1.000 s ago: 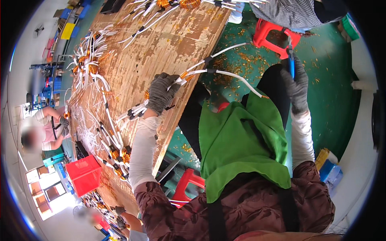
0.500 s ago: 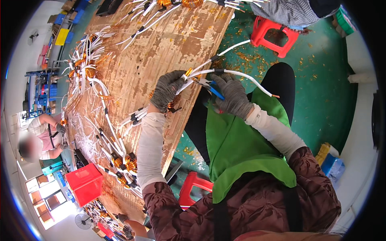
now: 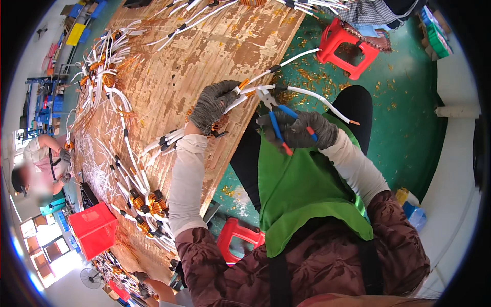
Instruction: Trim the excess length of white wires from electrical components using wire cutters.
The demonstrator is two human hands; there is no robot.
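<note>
Left hand point(image 3: 210, 108): grip pinching white wires point(image 3: 309, 92) at bench point(image 3: 220, 56) edge. Right hand point(image 3: 302, 130): grip clasping blue-handled pliers point(image 3: 268, 100) beside wires.

A wooden table point(image 3: 169, 77) served as the room's centre, its top worn into pale and brown patches. To its right spread a green floor point(image 3: 409, 143), littered beside the table's edge with orange-gold scraps point(image 3: 307, 79). 1 red stool point(image 3: 332, 38) stood right of the table's far part; another red stool point(image 3: 225, 235) stood close off its near right edge. Well right of the table rose a white wall point(image 3: 463, 92), a pale pipe point(image 3: 455, 111) jutting from it. Left of the table were racks point(image 3: 46, 102) with blue bins, a window point(image 3: 48, 230) glaring white with light, and a round fan point(image 3: 91, 278).
</note>
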